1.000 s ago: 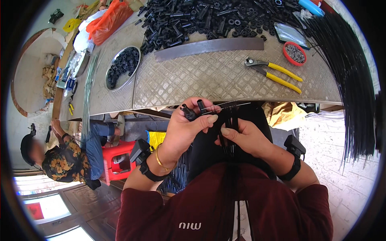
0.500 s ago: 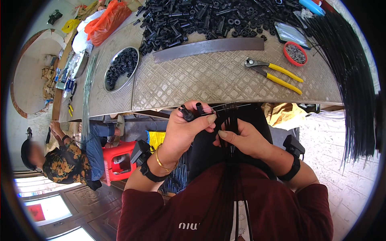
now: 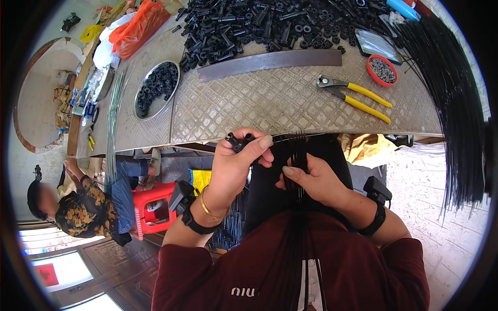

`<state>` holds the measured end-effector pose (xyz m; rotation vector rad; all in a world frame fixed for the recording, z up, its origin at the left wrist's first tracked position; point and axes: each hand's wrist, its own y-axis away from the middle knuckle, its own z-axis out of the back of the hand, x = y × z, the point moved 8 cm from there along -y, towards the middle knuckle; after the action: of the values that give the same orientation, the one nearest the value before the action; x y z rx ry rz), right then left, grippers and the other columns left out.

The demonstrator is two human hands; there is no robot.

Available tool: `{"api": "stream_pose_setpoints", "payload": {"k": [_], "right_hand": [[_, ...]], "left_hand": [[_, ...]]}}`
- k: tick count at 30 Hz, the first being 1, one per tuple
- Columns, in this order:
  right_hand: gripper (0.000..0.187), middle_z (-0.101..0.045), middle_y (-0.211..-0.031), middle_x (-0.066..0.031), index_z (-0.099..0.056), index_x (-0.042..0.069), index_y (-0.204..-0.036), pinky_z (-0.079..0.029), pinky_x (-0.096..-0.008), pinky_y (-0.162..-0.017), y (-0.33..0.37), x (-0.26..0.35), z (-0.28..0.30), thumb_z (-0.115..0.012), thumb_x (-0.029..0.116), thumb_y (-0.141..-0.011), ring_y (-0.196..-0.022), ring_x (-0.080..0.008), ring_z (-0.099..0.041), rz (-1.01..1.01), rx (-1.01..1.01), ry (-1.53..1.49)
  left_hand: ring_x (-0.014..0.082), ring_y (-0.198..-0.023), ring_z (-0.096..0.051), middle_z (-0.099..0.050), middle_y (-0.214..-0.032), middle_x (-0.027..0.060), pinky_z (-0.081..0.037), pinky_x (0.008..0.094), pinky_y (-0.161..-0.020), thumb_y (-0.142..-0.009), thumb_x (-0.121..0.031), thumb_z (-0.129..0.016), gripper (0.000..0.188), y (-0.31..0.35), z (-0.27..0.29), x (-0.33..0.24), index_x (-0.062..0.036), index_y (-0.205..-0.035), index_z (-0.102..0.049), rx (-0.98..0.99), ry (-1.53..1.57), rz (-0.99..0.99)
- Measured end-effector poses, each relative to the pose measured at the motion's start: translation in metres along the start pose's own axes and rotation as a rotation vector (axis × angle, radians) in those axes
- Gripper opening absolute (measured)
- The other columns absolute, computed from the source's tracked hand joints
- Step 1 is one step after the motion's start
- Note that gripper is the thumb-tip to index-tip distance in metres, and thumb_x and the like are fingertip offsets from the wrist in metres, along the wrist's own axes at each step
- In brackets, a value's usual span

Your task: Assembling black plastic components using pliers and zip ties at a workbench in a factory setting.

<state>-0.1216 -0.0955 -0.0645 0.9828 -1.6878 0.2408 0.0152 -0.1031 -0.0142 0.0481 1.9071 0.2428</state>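
Just beyond the table's near edge, over my lap, my left hand (image 3: pixel 241 159) is closed around small black tubular plastic parts (image 3: pixel 237 142). Its thumb presses against the forefinger at one end of a thin line of wire running right towards some dark rods. A bunch of thin black rods (image 3: pixel 298 163) is gripped by my right hand (image 3: pixel 317 179), thumb across them. Their upper tips point at the table, while long dark strands trail down over my shirt. What the left fingertips pinch is too small to make out.
On the patterned table (image 3: pixel 244 106) lie yellow-handled cutters (image 3: pixel 358 98), a flat dark metal strip (image 3: pixel 270 64), a heap of black parts (image 3: pixel 259 26), an oval tray (image 3: pixel 178 85) and a red bowl (image 3: pixel 369 72). Black rods (image 3: pixel 459 114) hang at the right edge. Another person (image 3: pixel 85 210) sits left.
My left hand has shifted slightly left and up, away from the rods, and the tubes in it have tilted. My right hand stays almost in place on the rods.
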Motion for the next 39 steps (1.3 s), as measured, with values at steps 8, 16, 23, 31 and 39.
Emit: {"api": "stream_pose_setpoints", "payload": {"k": [8,16,23,31,39], "right_hand": [[0.02,-0.059,-0.085,-0.0061,-0.047,0.002,-0.099,-0.051,-0.0291,-0.074,0.001,-0.001,0.0,-0.053,0.02,-0.092,-0.083,-0.0179,-0.063,0.014,-0.005,-0.032],[0.018,-0.06,-0.086,-0.008,-0.047,0.004,-0.099,-0.052,-0.0308,-0.073,0.003,-0.004,0.004,-0.054,0.018,-0.091,-0.081,-0.0202,-0.064,-0.019,-0.055,-0.114],[0.018,-0.06,-0.085,-0.0073,-0.048,0.005,-0.099,-0.053,-0.0302,-0.071,0.002,-0.006,-0.002,-0.056,0.018,-0.09,-0.079,-0.0199,-0.065,-0.021,-0.035,-0.166],[0.018,-0.058,-0.081,-0.0047,-0.047,0.005,-0.097,-0.053,-0.029,-0.07,0.002,-0.007,-0.004,-0.056,0.019,-0.09,-0.077,-0.0177,-0.065,-0.039,-0.009,-0.073],[0.02,-0.06,-0.082,-0.0071,-0.047,0.004,-0.096,-0.053,-0.0283,-0.069,0.001,-0.004,-0.004,-0.055,0.021,-0.091,-0.077,-0.0175,-0.065,-0.035,0.019,-0.041]], "left_hand": [[0.0142,-0.066,-0.061,-0.063,-0.081,0.0097,-0.052,0.0257,-0.057,-0.084,-0.008,-0.063,0.012,0.003,0.0,-0.004,-0.0001,-0.091,-0.059,-0.014,0.019,-0.054],[0.0186,-0.078,-0.063,-0.062,-0.096,0.0139,-0.054,0.0273,-0.062,-0.086,-0.012,-0.056,0.026,0.001,0.011,0.001,0.0092,-0.1,-0.057,-0.064,0.279,0.168],[0.0135,-0.068,-0.059,-0.061,-0.087,0.0081,-0.049,0.025,-0.059,-0.083,-0.022,-0.065,0.032,0.002,0.022,0.0,0.0018,-0.104,-0.059,-0.079,0.108,0.225],[0.0105,-0.063,-0.052,-0.058,-0.081,0.0071,-0.04,0.0194,-0.051,-0.079,-0.024,-0.07,0.028,-0.006,0.02,0.01,-0.0039,-0.091,-0.055,-0.029,0.176,0.194],[0.0092,-0.061,-0.053,-0.059,-0.082,0.0064,-0.039,0.0172,-0.047,-0.08,-0.019,-0.069,0.023,-0.012,0.01,0.015,-0.0069,-0.089,-0.051,0.062,0.306,0.208]]}}
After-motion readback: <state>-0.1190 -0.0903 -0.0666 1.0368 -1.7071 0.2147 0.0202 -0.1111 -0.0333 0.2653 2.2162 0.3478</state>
